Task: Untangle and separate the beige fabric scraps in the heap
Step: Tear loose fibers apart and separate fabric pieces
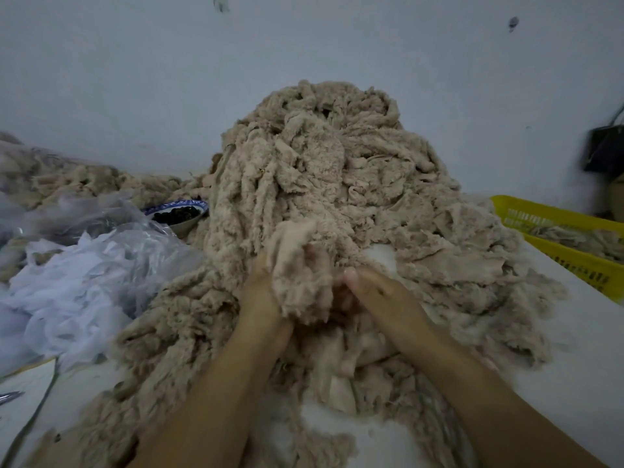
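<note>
A tall heap of tangled beige fabric scraps [337,170] fills the middle of the white table and spills toward me. My left hand [261,292] grips a fluffy beige scrap [300,275] at the foot of the heap; the scrap drapes over its fingers and hides most of them. My right hand [374,295] is just right of that scrap, its thumb up against it and its fingers curled down into the fabric, where they are hidden. Both forearms reach in from the bottom edge.
A yellow plastic basket [553,214] holding beige scraps stands at the right. Clear plastic bags and white netting [77,282] lie at the left, behind them a blue-rimmed bowl [179,212] of dark bits. Paper [23,393] lies at the lower left. A dark object [604,150] hangs on the wall.
</note>
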`<state>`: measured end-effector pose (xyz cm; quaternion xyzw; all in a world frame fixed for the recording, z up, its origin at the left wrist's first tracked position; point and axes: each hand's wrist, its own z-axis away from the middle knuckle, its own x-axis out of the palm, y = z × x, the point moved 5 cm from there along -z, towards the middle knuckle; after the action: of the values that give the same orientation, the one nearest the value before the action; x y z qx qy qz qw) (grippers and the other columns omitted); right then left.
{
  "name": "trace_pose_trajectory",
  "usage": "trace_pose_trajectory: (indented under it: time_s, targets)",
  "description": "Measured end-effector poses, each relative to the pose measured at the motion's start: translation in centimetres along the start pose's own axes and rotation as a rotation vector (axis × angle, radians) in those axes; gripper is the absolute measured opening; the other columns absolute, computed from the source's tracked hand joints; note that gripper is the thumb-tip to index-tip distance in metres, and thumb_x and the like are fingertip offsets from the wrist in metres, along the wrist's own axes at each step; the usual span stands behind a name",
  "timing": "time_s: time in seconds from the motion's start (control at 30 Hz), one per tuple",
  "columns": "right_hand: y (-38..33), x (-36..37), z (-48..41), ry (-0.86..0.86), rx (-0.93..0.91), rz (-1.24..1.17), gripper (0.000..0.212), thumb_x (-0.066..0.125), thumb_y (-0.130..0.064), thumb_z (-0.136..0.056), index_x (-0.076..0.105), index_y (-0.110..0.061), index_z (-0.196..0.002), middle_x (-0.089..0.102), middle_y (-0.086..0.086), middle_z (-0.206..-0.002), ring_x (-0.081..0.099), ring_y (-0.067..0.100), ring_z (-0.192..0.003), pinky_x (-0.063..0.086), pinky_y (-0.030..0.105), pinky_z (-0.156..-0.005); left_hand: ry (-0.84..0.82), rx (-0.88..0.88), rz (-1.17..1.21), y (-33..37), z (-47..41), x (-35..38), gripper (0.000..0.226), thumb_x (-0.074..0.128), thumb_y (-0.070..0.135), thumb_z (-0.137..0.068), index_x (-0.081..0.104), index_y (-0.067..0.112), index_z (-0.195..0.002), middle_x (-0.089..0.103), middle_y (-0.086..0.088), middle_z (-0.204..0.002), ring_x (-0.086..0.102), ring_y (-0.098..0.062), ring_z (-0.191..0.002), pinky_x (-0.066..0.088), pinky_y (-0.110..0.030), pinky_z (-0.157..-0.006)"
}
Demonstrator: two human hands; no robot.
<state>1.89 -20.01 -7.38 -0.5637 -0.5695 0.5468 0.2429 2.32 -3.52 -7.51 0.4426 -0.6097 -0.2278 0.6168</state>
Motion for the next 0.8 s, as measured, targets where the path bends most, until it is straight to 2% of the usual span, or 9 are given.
trace_pose_trajectory:
  time_s: [0.07, 0.13, 0.23, 0.3, 0.43, 0.53, 0.6, 0.7, 0.8]
  targets:
    - [0.0, -0.2, -0.3, 0.008, 0.000, 0.017, 0.037, 0.043, -0.082, -0.074, 0.062, -0.057, -0.094, 0.060, -0.041, -0.098, 0.055, -0.023, -0.091, 0.038, -0.003, -0.072, -0.157, 0.062, -0.198, 0.3, 0.9, 1.8, 0.020, 0.059, 0.025, -0.095, 0.075, 0.037, -0.100, 0.077, 0.003, -0.101, 0.074, -0.013, -0.093, 0.061, -0.029, -0.073]
    - [0.5, 0.0, -0.5, -0.015, 0.045, 0.028, 0.039, 0.054, -0.077, -0.078, 0.056, -0.046, -0.102, 0.063, -0.033, -0.097, 0.058, -0.019, -0.090, 0.044, 0.004, -0.071, -0.259, 0.045, -0.307, 0.2, 2.1, 2.9, 0.027, 0.057, 0.024, -0.099, 0.073, 0.046, -0.100, 0.076, 0.003, -0.106, 0.072, -0.020, -0.102, 0.060, -0.040, -0.084]
    - [0.9, 0.0, -0.5, -0.043, 0.048, 0.034, 0.012, 0.062, -0.040, -0.095, 0.056, -0.043, -0.104, 0.068, -0.023, -0.099, 0.065, -0.002, -0.098, 0.052, 0.016, -0.078, -0.342, -0.018, -0.341, -0.8, 2.7, 3.3, 0.018, 0.059, 0.039, -0.097, 0.070, 0.049, -0.107, 0.073, 0.013, -0.112, 0.068, -0.006, -0.106, 0.056, -0.022, -0.081]
    - [1.1, -0.4, -0.4, -0.018, 0.047, -0.061, 0.012, 0.060, -0.031, -0.097, 0.060, -0.041, -0.103, 0.072, -0.022, -0.097, 0.067, -0.003, -0.094, 0.052, 0.014, -0.075, -0.418, -0.077, -0.381, -1.2, 3.3, 3.7, 0.033, 0.066, 0.058, -0.083, 0.067, 0.051, -0.115, 0.068, 0.019, -0.121, 0.064, 0.001, -0.111, 0.054, -0.018, -0.084]
    - [2.0, -2.9, -1.1, 0.214, 0.185, -0.572, 0.013, 0.052, -0.017, -0.101, 0.063, -0.014, -0.094, 0.071, 0.008, -0.082, 0.067, 0.015, -0.068, 0.053, 0.029, -0.062, -0.484, -0.039, -0.464, -1.2, 3.6, 3.5, 0.018, 0.060, 0.066, -0.087, 0.063, 0.063, -0.105, 0.064, 0.036, -0.115, 0.060, 0.014, -0.106, 0.049, -0.006, -0.078]
    - [3.0, -7.0, -1.4, 0.503, 0.111, -1.041, 0.020, 0.049, -0.029, -0.103, 0.062, -0.014, -0.104, 0.072, 0.002, -0.089, 0.069, 0.010, -0.075, 0.054, 0.023, -0.065, -0.472, 0.031, -0.746, -0.8, 3.5, 3.3, 0.047, 0.046, 0.076, -0.079, 0.058, 0.053, -0.118, 0.058, 0.040, -0.113, 0.053, 0.023, -0.103, 0.044, -0.004, -0.077]
    - [3.9, -7.0, -1.1, 0.490, 0.209, -0.927, 0.033, 0.046, -0.044, -0.102, 0.055, -0.016, -0.118, 0.072, 0.003, -0.110, 0.072, 0.011, -0.095, 0.054, 0.024, -0.076, -0.607, 0.014, -0.980, -1.6, 3.8, 3.7, 0.058, 0.045, 0.082, -0.071, 0.059, 0.044, -0.113, 0.058, 0.026, -0.114, 0.053, 0.015, -0.105, 0.044, -0.005, -0.081]
    - [4.7, -5.1, -0.8, 0.389, 0.302, -0.523, 0.028, 0.054, -0.035, -0.100, 0.066, -0.011, -0.105, 0.075, 0.003, -0.098, 0.073, 0.010, -0.079, 0.054, 0.023, -0.067, -0.849, 0.034, -1.371, -3.7, 4.3, 3.5, 0.048, 0.062, 0.072, -0.080, 0.059, 0.035, -0.111, 0.048, 0.015, -0.116, 0.042, 0.001, -0.110, 0.037, -0.013, -0.089]
    - [3.4, -3.5, -0.6, 0.195, 0.208, -0.315, 0.026, 0.057, -0.038, -0.098, 0.074, -0.019, -0.097, 0.076, -0.001, -0.091, 0.070, 0.005, -0.075, 0.053, 0.016, -0.064, -0.702, 0.143, -1.270, -3.3, 3.3, 3.0, 0.011, 0.063, 0.035, -0.096, 0.062, 0.031, -0.087, 0.057, 0.015, -0.089, 0.049, 0.007, -0.081, 0.036, -0.010, -0.068]
